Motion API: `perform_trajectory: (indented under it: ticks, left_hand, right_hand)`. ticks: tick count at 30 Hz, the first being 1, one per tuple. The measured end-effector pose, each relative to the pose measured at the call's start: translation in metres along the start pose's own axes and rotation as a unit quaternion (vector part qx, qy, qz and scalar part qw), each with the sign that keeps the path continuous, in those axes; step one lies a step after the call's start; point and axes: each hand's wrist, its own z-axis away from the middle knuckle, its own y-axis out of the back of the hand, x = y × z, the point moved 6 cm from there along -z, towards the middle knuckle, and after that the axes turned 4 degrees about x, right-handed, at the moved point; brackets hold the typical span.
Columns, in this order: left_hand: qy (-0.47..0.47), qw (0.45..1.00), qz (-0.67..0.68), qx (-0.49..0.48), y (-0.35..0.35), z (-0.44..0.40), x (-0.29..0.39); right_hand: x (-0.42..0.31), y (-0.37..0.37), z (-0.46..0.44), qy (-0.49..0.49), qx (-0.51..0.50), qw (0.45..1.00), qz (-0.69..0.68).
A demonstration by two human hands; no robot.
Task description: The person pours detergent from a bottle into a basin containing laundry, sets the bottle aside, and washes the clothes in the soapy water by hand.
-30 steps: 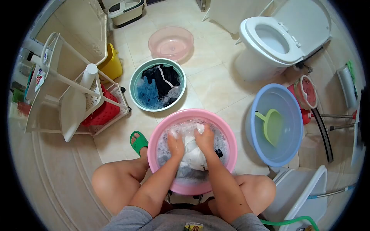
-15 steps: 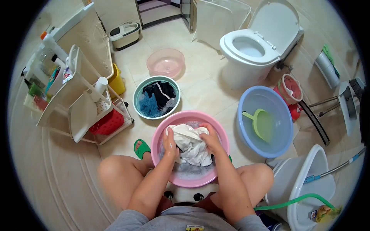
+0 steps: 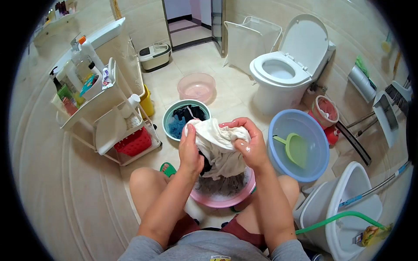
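Observation:
A wet white cloth [image 3: 220, 145] hangs bunched between both hands, above the pink basin [image 3: 221, 202]. My left hand [image 3: 190, 152] grips its left side, thumb up. On the right side, my right hand [image 3: 251, 145] has its fingers wrapped round the upper edge of the cloth. A black patch shows beside my left palm, under the white cloth. Below, grey fabric [image 3: 223, 185] lies in sudsy water in the pink basin. Just beyond the hands, a green basin [image 3: 166, 124] holds dark and blue clothes.
To the right is a blue basin [image 3: 320, 163] with a green scoop [image 3: 296, 150]; behind it stands a toilet [image 3: 278, 71]. A shelf cart [image 3: 111, 117] is at left, a pale pink basin [image 3: 196, 88] further back. A white tub [image 3: 339, 209] and green hose [image 3: 331, 219] are at lower right.
Both hands have risen out of the pink basin with the white cloth, which was in the suds a second ago. The view has tilted up, showing more of the doorway.

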Motion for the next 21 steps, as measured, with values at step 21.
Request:
perform_trajectory:
  ticks: [21]
  left_hand:
    - [0.238,0.967,0.080,-0.030,0.153,-0.046,-0.168]
  right_hand:
    - [0.123,-0.062,0.066,0.122,-0.033,0.912,0.391]
